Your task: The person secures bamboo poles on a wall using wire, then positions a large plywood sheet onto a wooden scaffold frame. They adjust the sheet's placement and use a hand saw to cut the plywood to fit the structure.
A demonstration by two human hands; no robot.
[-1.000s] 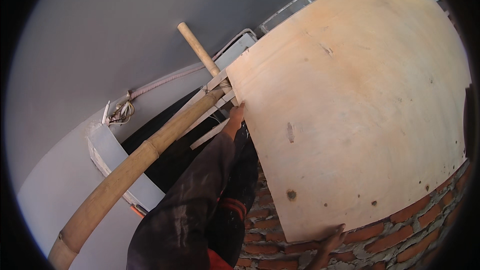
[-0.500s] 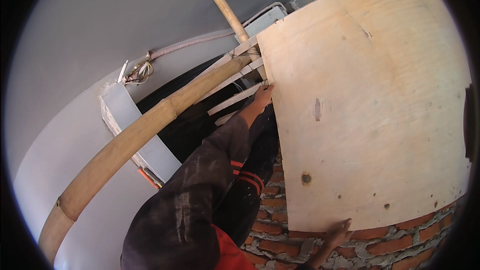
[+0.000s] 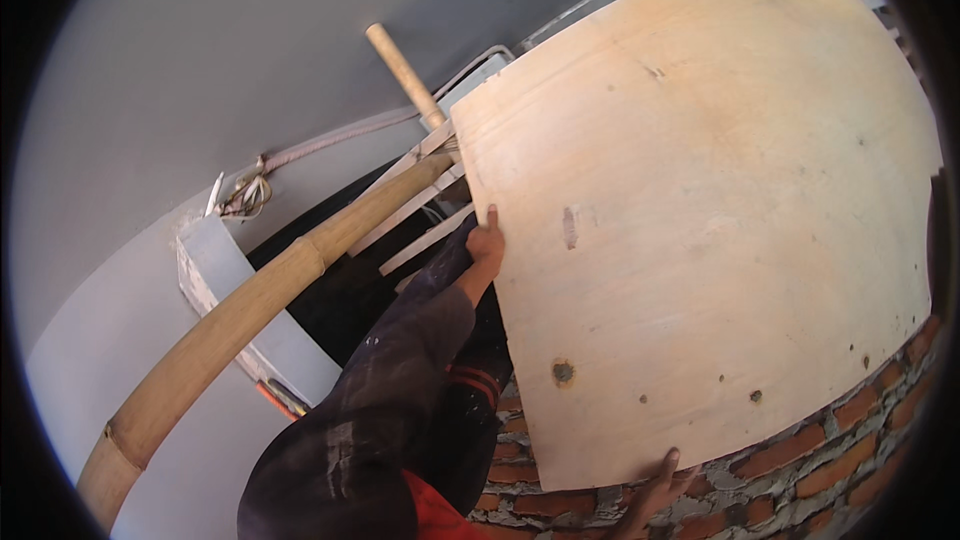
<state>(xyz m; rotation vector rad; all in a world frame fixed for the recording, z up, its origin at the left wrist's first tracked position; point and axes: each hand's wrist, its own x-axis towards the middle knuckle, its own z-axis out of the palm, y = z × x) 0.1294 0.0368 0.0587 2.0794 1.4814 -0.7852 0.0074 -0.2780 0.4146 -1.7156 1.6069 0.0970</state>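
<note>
A large pale plywood sheet [image 3: 700, 200] with dark knots fills the right half of the view. My left hand [image 3: 486, 245] holds its left edge, the thumb lying on the face and the fingers mostly hidden behind. Down at the lower edge, my right hand [image 3: 660, 488] grips the board with its thumb up against the face; the other fingers are partly out of sight below it. My dark sleeve with red stripes runs up along the left side of the sheet.
A thick bamboo pole [image 3: 310, 255] slants across the left, beside a grey wall [image 3: 220, 50]. Another bamboo piece [image 3: 405, 75] sticks out above. Wooden slats [image 3: 425, 240] lie behind the board. Loose wires [image 3: 250, 195] hang by a grey ledge [image 3: 225, 255]. Brickwork [image 3: 790, 465] shows below.
The plywood sheet sits farther left and slightly lower in view, its slant changed. My left hand has slid lower along its edge, thumb now on the face. The surroundings have shifted left too.
</note>
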